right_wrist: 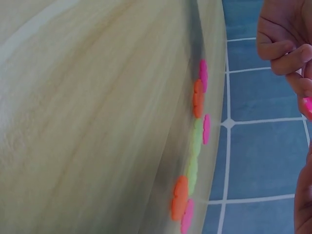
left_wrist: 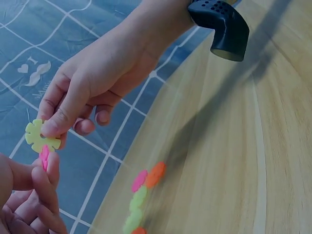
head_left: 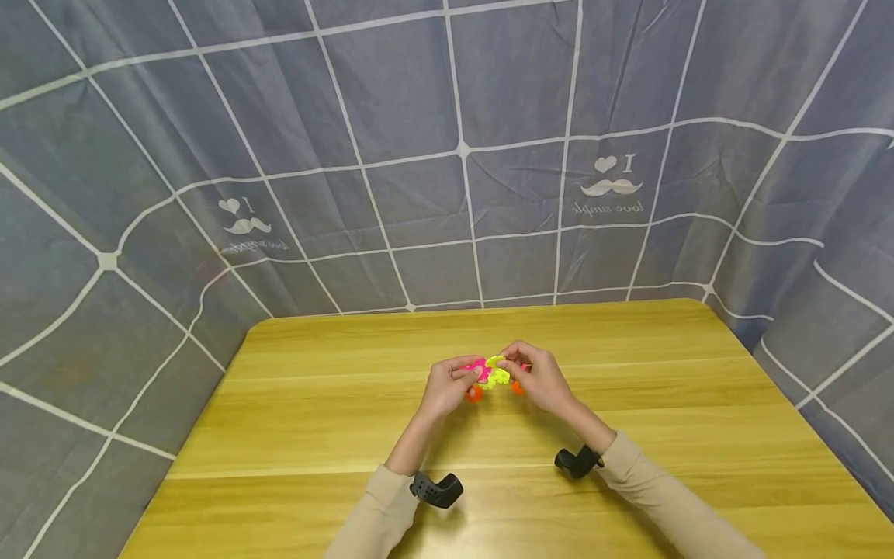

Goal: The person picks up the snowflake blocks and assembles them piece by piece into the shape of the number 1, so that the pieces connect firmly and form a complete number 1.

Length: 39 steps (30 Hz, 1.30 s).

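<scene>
Over the wooden table (head_left: 293,435), the left hand (head_left: 443,387) pinches a pink disc (left_wrist: 45,157) against the notched yellow disc (left_wrist: 35,135) pinched by the right hand (head_left: 545,380); more colored discs (right_wrist: 180,197) lie below.

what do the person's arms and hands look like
The left hand and right hand wear no gloves. A plain beige cloth sleeve covers the left forearm, a matching beige sleeve the right. A bent black mount dotted with holes sits at the left wrist, a similar black mount at the right.
</scene>
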Motion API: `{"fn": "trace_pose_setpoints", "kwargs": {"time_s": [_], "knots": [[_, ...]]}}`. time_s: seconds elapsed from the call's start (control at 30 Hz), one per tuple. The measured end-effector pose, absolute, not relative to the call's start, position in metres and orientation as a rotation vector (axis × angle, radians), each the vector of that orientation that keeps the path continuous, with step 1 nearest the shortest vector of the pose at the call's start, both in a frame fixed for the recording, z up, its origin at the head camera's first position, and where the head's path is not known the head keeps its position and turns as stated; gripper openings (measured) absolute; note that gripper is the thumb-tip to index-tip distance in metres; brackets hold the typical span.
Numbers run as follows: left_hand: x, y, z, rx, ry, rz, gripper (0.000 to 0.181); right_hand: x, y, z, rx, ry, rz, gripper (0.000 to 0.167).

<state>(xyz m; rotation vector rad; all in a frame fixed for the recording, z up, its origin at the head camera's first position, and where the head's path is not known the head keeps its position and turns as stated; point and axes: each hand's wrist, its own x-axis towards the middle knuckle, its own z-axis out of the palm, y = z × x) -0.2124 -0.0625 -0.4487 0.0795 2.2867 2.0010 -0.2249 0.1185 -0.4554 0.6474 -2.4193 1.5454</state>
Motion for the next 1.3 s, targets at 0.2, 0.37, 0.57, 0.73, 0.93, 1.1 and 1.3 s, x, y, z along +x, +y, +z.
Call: {"fn": "trace_pose_setpoints", "kwargs": {"time_s": [0.2,0.37,0.57,0.73,0.93,1.1,1.3], "knots": [[-0.213,-0.062,-0.445,0.047,2.27,2.011,0.028,-0.227,0.118,-0.455,0.69,-2.395,1.544,0.006],[-0.213,-0.063,-0.448,-0.045,2.219,2.01,0.029,-0.228,0.114,-0.456,0.708,-2.398,1.528,0.006],[-0.21,-0.064,-0.454,-0.093,2.15,2.045,0.031,-0.23,0.115,-0.457,0.708,-2.451,1.478,0.007],[-0.21,-0.065,-0.453,-0.06,2.076,2.067,0.035,-0.235,0.119,-0.454,0.703,-2.471,1.397,0.009],[-0.211,-0.07,-0.453,0.007,2.088,2.015,0.035,-0.238,0.121,-0.454,0.678,-2.516,1.419,0.01],[-0.207,-0.072,-0.448,0.11,2.138,2.01,0.031,-0.238,0.121,-0.454,0.644,-2.548,1.446,0.013],[-0.208,-0.072,-0.45,0.206,2.25,1.909,0.031,-0.239,0.117,-0.456,0.612,-2.547,1.469,0.014]]}}
